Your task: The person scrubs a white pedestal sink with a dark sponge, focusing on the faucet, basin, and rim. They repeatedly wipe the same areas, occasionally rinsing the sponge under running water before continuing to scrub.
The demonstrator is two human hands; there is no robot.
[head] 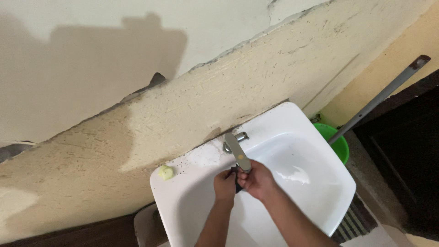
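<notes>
Both of my hands meet just under the spout of a metal tap over a white washbasin. My left hand and my right hand are closed together around a small dark object; what it is cannot be made out. The tap sticks out from the back rim of the basin toward me. Some water lies in the bowl to the right of my right hand.
A small pale green piece of soap lies on the basin's back left corner. A green bucket with a long grey handle stands behind the basin at the right. A cracked plaster wall rises behind. A striped mat lies lower right.
</notes>
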